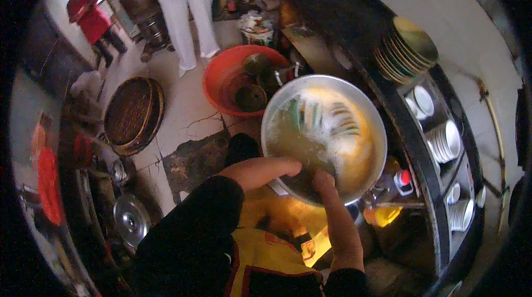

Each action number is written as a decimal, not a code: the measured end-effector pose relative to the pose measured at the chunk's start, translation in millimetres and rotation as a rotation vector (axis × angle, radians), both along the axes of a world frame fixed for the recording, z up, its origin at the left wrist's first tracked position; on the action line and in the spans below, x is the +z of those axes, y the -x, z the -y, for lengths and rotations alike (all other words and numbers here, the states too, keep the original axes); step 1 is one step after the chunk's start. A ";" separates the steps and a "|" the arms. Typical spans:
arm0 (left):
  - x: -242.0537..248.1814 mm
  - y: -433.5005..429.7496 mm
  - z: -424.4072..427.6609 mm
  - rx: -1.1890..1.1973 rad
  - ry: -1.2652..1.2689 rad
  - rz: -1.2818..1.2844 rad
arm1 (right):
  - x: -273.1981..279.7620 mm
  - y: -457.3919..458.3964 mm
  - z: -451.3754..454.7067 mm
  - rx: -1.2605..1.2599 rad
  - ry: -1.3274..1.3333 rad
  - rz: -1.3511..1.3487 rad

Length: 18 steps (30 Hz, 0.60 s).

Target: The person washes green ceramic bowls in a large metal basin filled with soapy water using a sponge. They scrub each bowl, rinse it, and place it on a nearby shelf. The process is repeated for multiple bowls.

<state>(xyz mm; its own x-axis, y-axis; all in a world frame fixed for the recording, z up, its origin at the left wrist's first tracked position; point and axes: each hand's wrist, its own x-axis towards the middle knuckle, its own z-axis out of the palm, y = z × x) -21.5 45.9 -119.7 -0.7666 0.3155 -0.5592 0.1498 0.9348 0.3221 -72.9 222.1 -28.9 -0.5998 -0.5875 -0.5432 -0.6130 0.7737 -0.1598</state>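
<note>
A large round metal basin (pixel 380 143) of cloudy, sudsy water stands before me. Two groups of dishes with coloured rims, one stack (pixel 309 115) and another stack (pixel 346 119), show on edge through the foam. My left hand (pixel 291 167) reaches in over the near side, its fingers under the murky water. Close beside it, my right hand (pixel 324 181) is also partly sunk. A dark shape lies in the water between them; whether either hand grips it is hidden.
Beyond the basin sits a red plastic tub (pixel 214 85) with pots inside. Plates (pixel 405 54) stand on a dark counter (pixel 332 6) at right, above shelved white bowls (pixel 442 143). A woven basket (pixel 133 114) is at left. Two people, one in white trousers (pixel 178 18), stand ahead.
</note>
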 end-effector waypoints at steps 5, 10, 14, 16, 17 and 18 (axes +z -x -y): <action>-4.9 1.2 -0.7 -0.036 -0.022 -0.098 | 9.9 -2.8 3.6 -0.102 0.074 -0.024; 17.9 -4.8 -1.2 0.010 -0.061 -0.096 | 3.4 -1.0 -5.2 0.100 0.150 -0.049; 35.5 -5.0 -7.5 0.076 -0.115 -0.075 | -25.4 8.6 -15.0 0.197 0.189 -0.053; 39.8 -3.9 -8.5 0.098 -0.124 -0.067 | -40.5 14.5 -19.4 0.146 0.168 -0.056; 41.5 -4.1 -9.0 0.105 -0.126 -0.068 | -45.7 17.3 -21.5 0.148 0.142 -0.072; 42.4 -3.1 -9.7 0.114 -0.128 -0.059 | -50.3 20.4 -23.5 0.149 0.124 -0.075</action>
